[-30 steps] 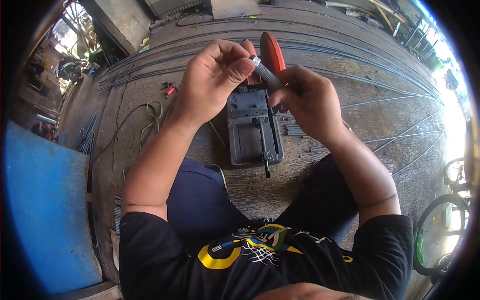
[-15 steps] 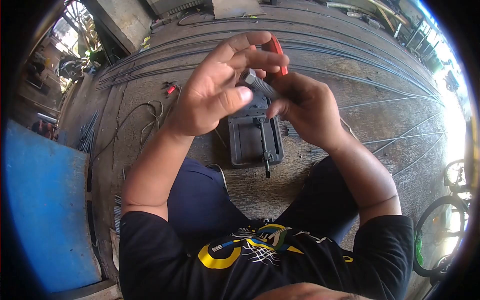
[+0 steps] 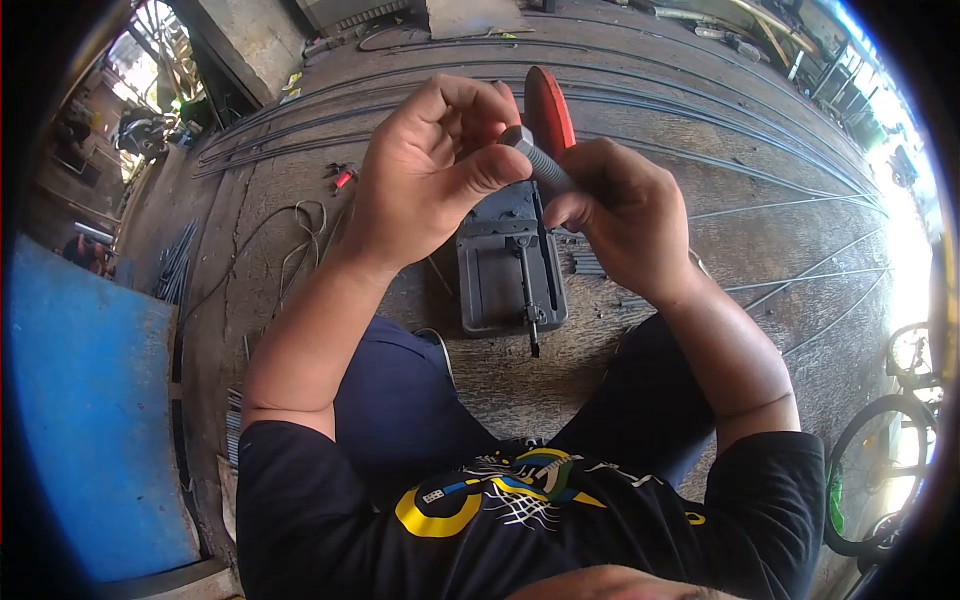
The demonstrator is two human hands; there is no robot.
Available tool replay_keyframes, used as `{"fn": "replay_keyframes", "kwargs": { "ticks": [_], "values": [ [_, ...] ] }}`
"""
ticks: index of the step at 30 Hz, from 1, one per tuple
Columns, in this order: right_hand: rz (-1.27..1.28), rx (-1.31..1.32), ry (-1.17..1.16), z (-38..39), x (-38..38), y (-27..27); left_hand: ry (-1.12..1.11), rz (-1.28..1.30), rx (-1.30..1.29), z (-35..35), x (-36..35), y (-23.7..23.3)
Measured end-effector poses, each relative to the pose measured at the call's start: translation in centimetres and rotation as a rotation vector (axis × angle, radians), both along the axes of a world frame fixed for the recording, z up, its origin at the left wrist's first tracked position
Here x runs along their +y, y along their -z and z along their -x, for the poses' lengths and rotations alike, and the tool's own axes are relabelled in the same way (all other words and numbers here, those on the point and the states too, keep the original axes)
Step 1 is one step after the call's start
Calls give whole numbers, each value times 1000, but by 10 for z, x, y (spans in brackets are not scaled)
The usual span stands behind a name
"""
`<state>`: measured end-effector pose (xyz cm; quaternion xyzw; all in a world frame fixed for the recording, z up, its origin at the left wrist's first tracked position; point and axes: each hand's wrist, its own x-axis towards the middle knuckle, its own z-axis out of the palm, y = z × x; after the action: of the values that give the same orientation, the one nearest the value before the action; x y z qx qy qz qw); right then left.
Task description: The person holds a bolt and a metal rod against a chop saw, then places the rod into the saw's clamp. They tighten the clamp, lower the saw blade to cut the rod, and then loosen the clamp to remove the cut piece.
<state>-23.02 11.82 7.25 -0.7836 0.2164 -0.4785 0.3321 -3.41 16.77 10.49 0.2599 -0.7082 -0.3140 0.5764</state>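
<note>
Right hand [image 3: 635, 215]: thumb and curled fingers closed round the shank of a grey threaded bolt [image 3: 544, 166], covering its lower end. Left hand [image 3: 425, 175]: fingers bent, thumb tip at the bolt's hex end, gap to the fingertips narrow; cannot tell whether they pinch it. Bolt is held up between the two hands, tilted, hex end toward the left, above a dark grey machine base [image 3: 495, 290] on the floor. Base carries a clamp with a long screw rod [image 3: 530, 285] running toward the person; hands and bolt block part of the machine's far end from view. Red disc-shaped guard [image 3: 558, 115] stands upright just beyond the bolt, partly behind the right hand in this view. Short grey metal pieces [image 3: 588, 263] lie right of the base, near the right wrist. Left of the base: a small red-and-black tool [image 3: 343, 179] and a loose looped cord [image 3: 312, 235] on the floor. Long thin rods [image 3: 790, 170] stretch across the floor past the machine, some crossing at the right. Person's dark trousers [image 3: 400, 400] flank the near floor. Farther out: blue panel [image 3: 95, 420] at left, rod bundle [image 3: 177, 262] past it, bicycle wheel [image 3: 840, 455] at the right edge.
</note>
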Motion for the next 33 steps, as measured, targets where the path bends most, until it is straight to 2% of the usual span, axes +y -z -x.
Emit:
{"fn": "replay_keyframes", "kwargs": {
  "ticks": [2,6,8,9,12,14,15,17,20,21,23,24,26,30,32,33],
  "values": [
    [88,23,12,1,2,-2,-28,-91,-45,1,2,-1],
    [61,0,-17,-1,-2,3,21,-64,3,7,5,-7],
    [15,-44,-46,-1,-2,5,159,-19,127,12,5,-8],
    [15,-44,-46,-1,-2,4,159,-19,126,11,5,-7],
    [-11,-7,-42,1,1,2,120,45,66,4,-1,-1],
    [9,-22,-86,1,1,2,68,1,-187,-7,-1,0],
    [9,-23,-87,1,2,2,67,1,-188,-5,2,-3],
    [-176,-48,-141,2,2,3,168,-121,14,0,8,-9],
    [-163,-56,-152,1,2,4,230,-7,84,2,0,-7],
    [-164,-55,-153,1,2,4,229,-8,84,1,1,-5],
    [-174,-60,-160,2,3,2,53,29,-147,-1,2,-4],
    [-174,-61,-160,2,3,2,54,29,-148,2,3,-5],
    [-300,-63,-188,3,4,2,175,-103,54,8,6,-9],
    [-149,-64,-183,2,2,4,149,20,18,6,1,-5],
    [-346,-70,-282,3,4,-2,67,-57,-41,-1,1,0],
    [-345,-71,-281,3,3,-2,44,-48,-22,-2,1,1]
  ]
}}
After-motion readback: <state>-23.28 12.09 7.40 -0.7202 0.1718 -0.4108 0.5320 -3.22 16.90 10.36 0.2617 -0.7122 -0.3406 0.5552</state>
